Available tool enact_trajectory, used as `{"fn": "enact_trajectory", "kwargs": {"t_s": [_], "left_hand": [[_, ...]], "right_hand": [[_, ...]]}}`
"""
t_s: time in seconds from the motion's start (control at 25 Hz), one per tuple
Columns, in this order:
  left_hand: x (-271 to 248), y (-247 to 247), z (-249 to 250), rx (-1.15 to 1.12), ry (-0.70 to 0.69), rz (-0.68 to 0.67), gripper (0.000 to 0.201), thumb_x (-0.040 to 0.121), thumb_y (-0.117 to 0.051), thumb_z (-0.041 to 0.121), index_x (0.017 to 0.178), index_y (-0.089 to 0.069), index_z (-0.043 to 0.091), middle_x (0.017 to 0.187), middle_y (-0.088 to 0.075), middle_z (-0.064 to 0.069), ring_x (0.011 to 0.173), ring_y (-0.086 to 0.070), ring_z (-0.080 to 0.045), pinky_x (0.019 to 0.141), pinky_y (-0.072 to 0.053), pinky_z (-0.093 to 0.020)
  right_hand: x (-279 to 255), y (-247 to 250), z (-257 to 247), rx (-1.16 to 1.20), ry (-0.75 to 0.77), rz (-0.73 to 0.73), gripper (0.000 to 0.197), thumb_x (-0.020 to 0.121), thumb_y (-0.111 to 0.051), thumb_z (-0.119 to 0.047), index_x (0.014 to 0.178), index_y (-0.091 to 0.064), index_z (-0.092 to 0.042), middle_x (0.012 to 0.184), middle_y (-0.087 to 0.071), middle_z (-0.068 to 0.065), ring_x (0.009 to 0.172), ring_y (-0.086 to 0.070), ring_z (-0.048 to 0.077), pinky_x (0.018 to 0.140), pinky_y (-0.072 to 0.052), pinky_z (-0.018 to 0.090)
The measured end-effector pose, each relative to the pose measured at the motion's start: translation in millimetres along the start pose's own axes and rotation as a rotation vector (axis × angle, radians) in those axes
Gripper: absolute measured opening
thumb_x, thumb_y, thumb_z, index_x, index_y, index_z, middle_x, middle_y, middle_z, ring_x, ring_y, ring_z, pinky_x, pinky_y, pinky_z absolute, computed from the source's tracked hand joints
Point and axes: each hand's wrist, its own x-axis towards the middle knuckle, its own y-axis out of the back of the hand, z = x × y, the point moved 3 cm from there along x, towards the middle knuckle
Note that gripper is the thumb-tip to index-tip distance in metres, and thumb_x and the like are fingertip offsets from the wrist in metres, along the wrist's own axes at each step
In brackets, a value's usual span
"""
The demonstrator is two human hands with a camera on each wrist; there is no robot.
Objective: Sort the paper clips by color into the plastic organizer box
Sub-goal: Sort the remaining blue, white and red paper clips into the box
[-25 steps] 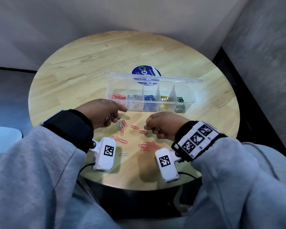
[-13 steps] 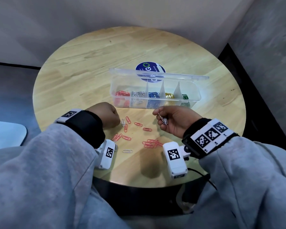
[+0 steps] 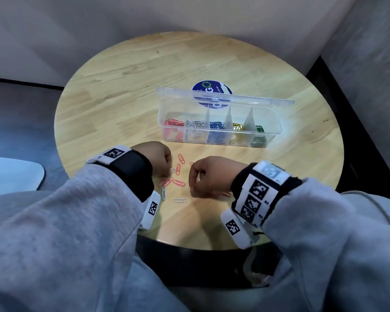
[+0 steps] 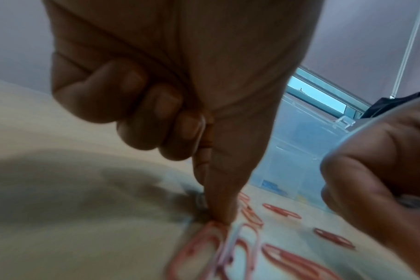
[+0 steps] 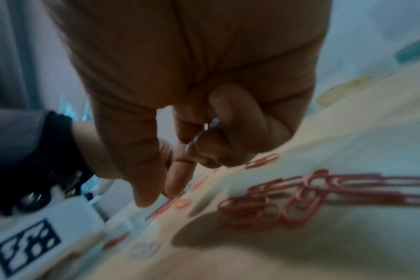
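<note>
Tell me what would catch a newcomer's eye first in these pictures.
Probably the clear organizer box at mid-table, its five compartments holding red, white, blue, yellow and green clips from left to right. Nearer the person, loose red paper clips and a few white paper clips lie scattered between the left hand and right hand, both working low over them.

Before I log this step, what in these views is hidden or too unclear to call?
- Left hand fingertips: head view, hidden behind the knuckles.
- Small silver item in the right hand: right wrist view, blurred, likely a clip.
- Red clips beneath the right hand: head view, mostly covered.
- Organizer box contents: left wrist view, blurred.
</note>
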Motion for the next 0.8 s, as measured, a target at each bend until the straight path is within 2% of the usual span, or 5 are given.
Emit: {"fn": "enact_trajectory", "kwargs": {"t_s": [0.2, 0.32, 0.52, 0.68, 0.8], "left_hand": [[-12.1, 18.1, -12.2, -0.239, 0.027, -0.01, 0.013, 0.079, -0.067, 0.023, 0.069, -0.059, 0.019, 0.064, -0.051, 0.002, 0.059, -0.043, -0.013, 0.055, -0.032, -0.022], [-25.4, 39.3, -23.3, -0.666, 0.061, 0.038, 0.012, 0.083, -0.058, 0.011, 0.072, -0.053, 0.009, 0.061, -0.04, -0.003, 0.053, -0.031, -0.017, 0.05, -0.025, -0.022], [-40.3, 53.7, -35.3, -1.065, 0.075, 0.152, 0.026, 0.082, -0.04, -0.003, 0.059, -0.04, 0.01, 0.067, -0.044, -0.007, 0.052, -0.036, -0.014, 0.035, -0.026, -0.012], [-43.6, 55.6, -37.1, -1.182, 0.061, 0.171, 0.028, 0.08, -0.035, -0.004, 0.058, -0.035, 0.012, 0.066, -0.044, -0.007, 0.051, -0.037, -0.014, 0.034, -0.025, -0.012], [-44.0, 54.9, -33.7, -1.205, 0.054, 0.149, 0.027, 0.08, -0.033, -0.003, 0.059, -0.035, 0.012, 0.064, -0.047, -0.007, 0.046, -0.037, -0.012, 0.034, -0.025, -0.013]], "right_hand": [[5.1, -24.0, -20.6, -0.361, 0.151, -0.007, 0.014, 0.076, -0.068, -0.018, 0.09, -0.064, -0.018, 0.066, -0.047, -0.011, 0.064, -0.047, 0.012, 0.054, -0.036, 0.021], [11.8, -30.6, -24.8, -0.421, 0.181, 0.0, 0.008, 0.078, -0.066, -0.017, 0.08, -0.059, -0.019, 0.066, -0.049, -0.008, 0.07, -0.05, 0.016, 0.052, -0.036, 0.023], [13.6, -28.4, -24.0, -0.382, 0.095, -0.064, 0.011, 0.074, -0.063, -0.012, 0.068, -0.059, -0.02, 0.074, -0.062, -0.001, 0.07, -0.055, 0.016, 0.058, -0.044, 0.024], [12.2, -13.7, -11.4, 0.153, 0.012, -0.079, 0.016, 0.072, -0.062, -0.006, 0.061, -0.057, -0.017, 0.071, -0.068, 0.017, 0.051, -0.047, 0.02, 0.05, -0.037, 0.026], [14.9, -12.0, -1.5, 0.685, -0.049, -0.152, 0.022, 0.083, -0.05, 0.01, 0.075, -0.053, -0.011, 0.046, -0.055, 0.008, 0.031, -0.037, 0.011, 0.039, -0.027, 0.016]]}}
